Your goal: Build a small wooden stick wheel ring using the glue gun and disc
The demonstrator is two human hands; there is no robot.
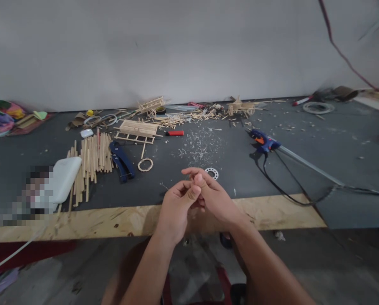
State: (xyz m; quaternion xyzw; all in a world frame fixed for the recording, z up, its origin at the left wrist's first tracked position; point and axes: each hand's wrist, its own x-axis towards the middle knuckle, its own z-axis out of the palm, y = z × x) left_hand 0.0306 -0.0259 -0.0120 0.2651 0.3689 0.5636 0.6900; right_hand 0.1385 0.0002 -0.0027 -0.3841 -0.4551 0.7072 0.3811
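My left grip (pixel 174 209) and right grip (pixel 218 198) meet, fingers bunched; can't tell if anything's pinched. White holed ring (pixel 216 173) on worktop (pixel 236 161), just beyond right grip. Tan ring (pixel 144 170) forward-left, glue gun (pixel 266 143) forward-right.

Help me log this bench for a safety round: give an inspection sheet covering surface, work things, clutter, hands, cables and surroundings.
Surface: dark tabletop, bare wood strip along the near edge.
Work things: loose sticks, stick model, stick ring, blue tool, glue gun at right; white ring just beyond the right hand.
Clutter: pale shreds mid-table, stick scraps behind.
Hands: left hand and right hand meet at the fingers; anything between them cannot be made out.
Cables: black cord crosses the wood strip; white cord at lower left.
Surroundings: pale wall behind, floor below.
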